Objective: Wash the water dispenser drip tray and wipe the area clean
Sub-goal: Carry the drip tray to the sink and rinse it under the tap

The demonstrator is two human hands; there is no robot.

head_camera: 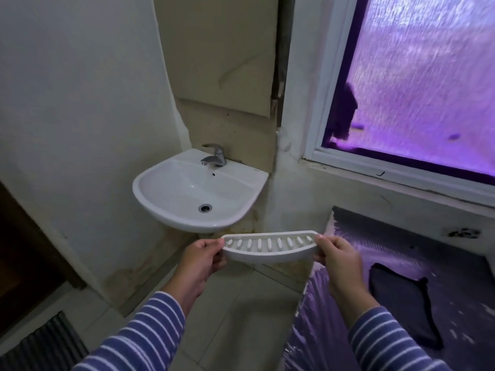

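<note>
Both hands are up front and each one is clamped on an end of the drip tray [269,247]: the left hand [202,259] pinches the left tip, the right hand [338,257] pinches the right tip, thumbs on top. The tray hangs in the air between them, in front of and a little below the sink [198,188], not yet over the bowl. The tap [215,155] sits at the back of the sink, with what looks like a thin stream of water falling from it, though that is hard to be sure of.

What could go wrong? The grip is only at the two narrow tips, so a wet or slippery edge could let one end drop onto the tiled floor [233,303]. Any water left inside could also spill if one hand dips lower than the other. And the sink is small, so a tray this wide may knock the rim or splash over it when it goes under the tap.

The tray's long axis runs left to right, straight across the view. Its slotted face looks upward, tipped slightly toward the camera, and the curved front edge bows toward the person.
</note>
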